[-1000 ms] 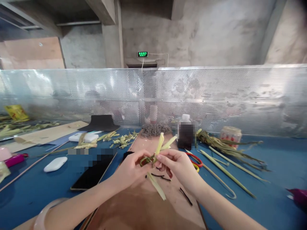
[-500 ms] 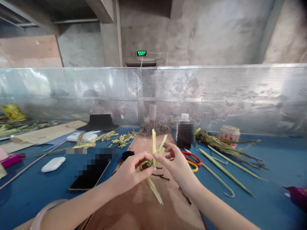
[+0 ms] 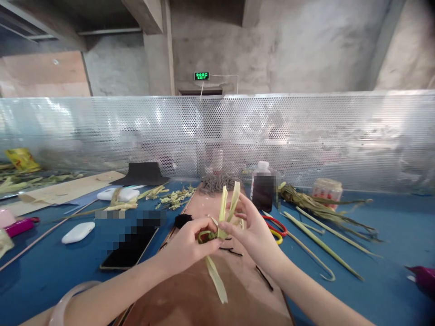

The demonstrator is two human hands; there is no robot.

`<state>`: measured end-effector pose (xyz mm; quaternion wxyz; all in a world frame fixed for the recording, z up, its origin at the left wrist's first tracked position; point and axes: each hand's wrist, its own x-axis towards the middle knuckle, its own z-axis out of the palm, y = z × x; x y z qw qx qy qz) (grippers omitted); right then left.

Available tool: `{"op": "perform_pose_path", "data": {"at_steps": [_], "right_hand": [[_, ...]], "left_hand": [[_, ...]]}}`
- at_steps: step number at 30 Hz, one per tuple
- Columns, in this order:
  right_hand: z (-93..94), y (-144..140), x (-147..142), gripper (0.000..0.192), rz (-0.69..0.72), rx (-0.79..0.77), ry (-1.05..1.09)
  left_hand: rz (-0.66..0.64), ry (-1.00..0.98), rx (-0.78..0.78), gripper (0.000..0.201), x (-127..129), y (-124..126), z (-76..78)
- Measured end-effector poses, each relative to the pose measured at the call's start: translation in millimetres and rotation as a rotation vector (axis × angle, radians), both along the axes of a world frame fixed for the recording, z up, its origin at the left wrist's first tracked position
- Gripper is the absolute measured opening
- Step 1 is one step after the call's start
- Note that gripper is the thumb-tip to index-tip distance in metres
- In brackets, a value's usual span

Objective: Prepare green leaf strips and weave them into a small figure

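Both hands meet over the brown board (image 3: 190,290), pinching pale green-yellow leaf strips. My left hand (image 3: 190,242) is closed on a small looped bundle of leaf strips (image 3: 207,235), its thumb and forefinger at the knot. One strip end (image 3: 216,280) hangs down below it. My right hand (image 3: 249,226) pinches a leaf strip (image 3: 234,201) between thumb and fingers, and that strip stands upright beside another upright strip (image 3: 223,206). How the strips cross inside the fingers is partly hidden.
Left on the blue table lie a phone (image 3: 131,246), a white case (image 3: 78,232) and leaf scraps (image 3: 176,197). Right are red-and-yellow scissors handles (image 3: 276,226), a dark bottle (image 3: 263,188), long leaf strips (image 3: 322,244) and a jar (image 3: 326,192). Grey cord (image 3: 219,183) lies on the board's far end.
The strip by my right fingers has swung more upright and stands taller. The hanging end has shifted slightly left and down. Both hands keep their hold.
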<state>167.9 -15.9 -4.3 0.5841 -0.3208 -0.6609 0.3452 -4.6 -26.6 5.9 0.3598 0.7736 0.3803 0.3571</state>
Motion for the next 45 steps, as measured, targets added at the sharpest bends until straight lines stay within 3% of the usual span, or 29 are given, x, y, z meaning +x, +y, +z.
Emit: {"op": "perform_pose_path", "data": {"at_steps": [3,6,9,11,13,18,24,33,41,45], "right_hand": [[-2.2,-3,1,0.062,-0.136,0.148,-0.164],[-5.6,-4,5,0.042,-0.254,0.438,-0.387],[-6.6,-5,10,0.042,-0.328,0.774,-0.654],[-4.5,-8,12,0.042,-0.318,0.853,-0.766],[-0.6,-12,11,0.037,-0.262,0.799,-0.762],[7.7,-20,3,0.023,-0.112,0.447,-0.532],[8.0,-18,0,0.011,-0.121,0.318,-0.466],[1.5,-21,-6,0.012,-0.225,0.514,-0.545],[-2.5,-21,-11,0.016,-0.284,0.706,-0.774],[-1.2,-23,-12,0.017,-0.255,0.699,-0.803]], "left_hand": [[-0.008,-0.030,-0.050,0.016,-1,2,-1.4],[-0.006,-0.086,-0.133,0.016,0,4,-4.0],[0.007,-0.161,-0.206,0.016,2,3,-5.7],[0.009,-0.185,-0.214,0.015,4,2,-5.4],[0.022,-0.201,-0.189,0.014,5,1,-3.9],[0.092,-0.159,-0.105,0.012,2,0,0.7],[0.109,-0.080,0.023,0.006,1,2,0.1],[0.105,-0.067,0.057,0.008,1,4,-7.2],[0.036,-0.038,0.112,0.007,1,5,-10.6],[0.041,0.039,0.136,0.008,1,4,-12.2]]}}
